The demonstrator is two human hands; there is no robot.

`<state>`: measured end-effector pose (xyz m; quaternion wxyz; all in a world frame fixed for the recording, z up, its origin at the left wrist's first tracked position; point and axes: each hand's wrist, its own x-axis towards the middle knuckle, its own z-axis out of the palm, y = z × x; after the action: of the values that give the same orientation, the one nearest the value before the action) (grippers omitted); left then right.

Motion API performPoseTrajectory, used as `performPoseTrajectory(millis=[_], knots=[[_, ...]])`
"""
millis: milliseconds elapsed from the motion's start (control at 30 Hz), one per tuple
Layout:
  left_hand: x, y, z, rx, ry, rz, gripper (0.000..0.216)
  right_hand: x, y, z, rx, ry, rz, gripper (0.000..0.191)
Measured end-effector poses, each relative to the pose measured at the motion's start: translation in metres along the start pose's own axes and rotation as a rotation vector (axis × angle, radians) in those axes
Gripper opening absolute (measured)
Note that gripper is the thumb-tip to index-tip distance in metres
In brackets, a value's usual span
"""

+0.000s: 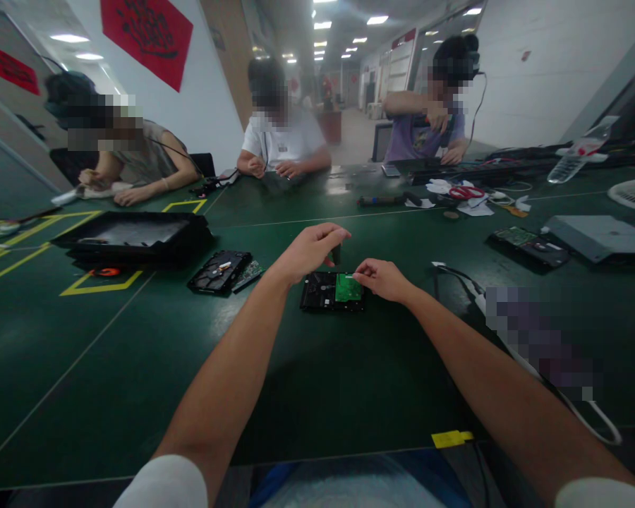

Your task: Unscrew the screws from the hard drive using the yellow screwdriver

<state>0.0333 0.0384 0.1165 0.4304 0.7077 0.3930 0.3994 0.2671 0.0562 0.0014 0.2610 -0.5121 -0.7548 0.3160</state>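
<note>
A hard drive (317, 293) lies flat on the green table in front of me, its green circuit board (348, 288) facing up at the right half. My left hand (317, 247) is closed above the drive's far edge, around a dark, upright tool that looks like a screwdriver (336, 255). Its tip is too small to make out. At the board's right corner, my right hand (384, 279) has thumb and fingers pinched together. Whether something small is between those fingertips, I cannot tell.
Left of the drive lie another opened drive (221, 272) and a loose circuit board (248, 275). Black trays (132, 236) stand farther left. A cable (463, 279), another drive (526, 247) and a grey box (603, 236) are at the right. Three people sit across the table.
</note>
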Motion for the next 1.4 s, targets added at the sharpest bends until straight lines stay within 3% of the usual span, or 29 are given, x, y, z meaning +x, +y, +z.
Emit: performPoseTrajectory(millis=[233,400,533,833,1033,1267,1400], knots=[[-0.002,0.001,0.003,-0.192,-0.143,0.000,0.027,-0.001,-0.004,0.000,-0.020,0.008,0.017,0.016],[-0.001,0.000,0.002,-0.390,-0.077,-0.104,0.027,-0.001,-0.003,-0.001,0.012,-0.005,0.028,0.017],[-0.002,0.002,0.001,-0.484,-0.096,-0.123,0.020,-0.001,-0.001,-0.001,0.038,-0.023,0.036,0.018],[0.000,-0.002,-0.002,-0.082,0.043,-0.063,0.031,-0.001,-0.001,-0.001,0.019,-0.019,0.012,0.017],[-0.001,-0.003,0.007,0.006,0.135,-0.083,0.040,-0.001,-0.002,-0.001,0.043,-0.026,0.007,0.018],[-0.001,-0.002,0.007,-0.079,0.033,-0.013,0.025,0.000,0.001,0.001,0.073,-0.013,0.004,0.017],[-0.002,0.000,0.005,-0.100,-0.015,0.032,0.027,0.000,0.001,0.000,0.078,-0.015,0.040,0.017]])
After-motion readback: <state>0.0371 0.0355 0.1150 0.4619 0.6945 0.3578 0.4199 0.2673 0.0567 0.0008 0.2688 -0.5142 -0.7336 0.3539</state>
